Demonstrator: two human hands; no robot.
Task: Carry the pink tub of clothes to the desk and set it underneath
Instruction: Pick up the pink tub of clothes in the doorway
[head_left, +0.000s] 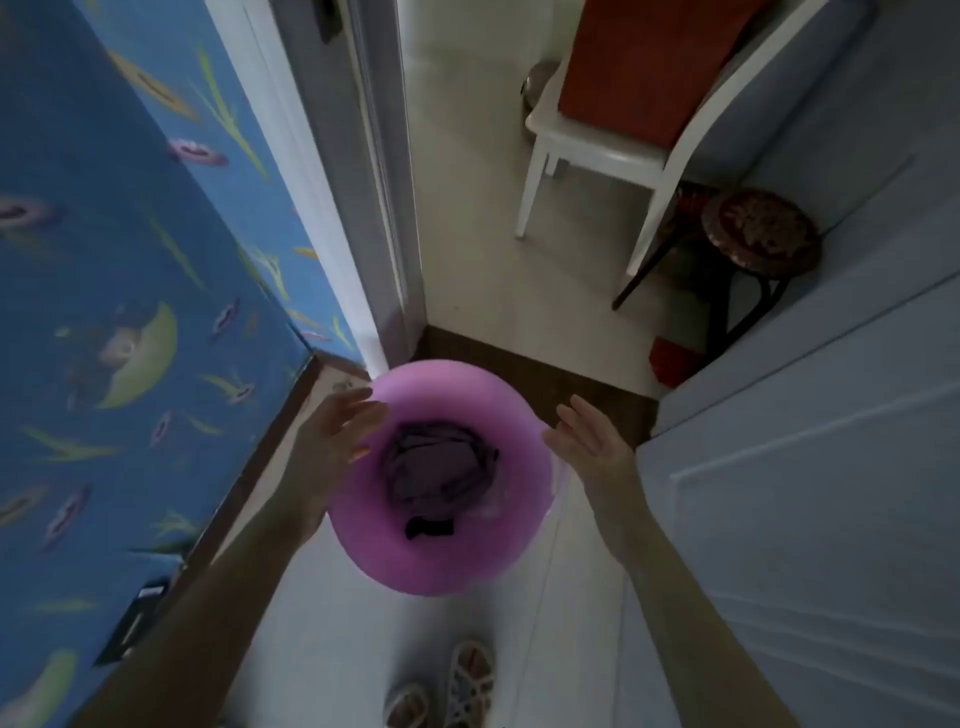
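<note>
I am reaching both open hands down to the pink tub (441, 561) of clothes (436, 467) on the floor, left hand (332, 447) touching its left rim, right hand (597, 447) just beside its right rim, fingers spread, grasping nothing.

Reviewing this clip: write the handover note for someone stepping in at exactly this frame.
Left hand: open, fingers spread at the left rim of the pink tub, no grip closed yet.
Right hand: open, palm facing the tub's right side, just apart from it.
The tub sits on the floor at the doorway, in front of the sandalled feet, with dark clothes inside.
Done: nothing beyond reaching in.
Left: grasp both sides, lift, carry it to the desk, which is not in view, and set it underneath. A white chair and a stool stand beyond the doorway.
</note>
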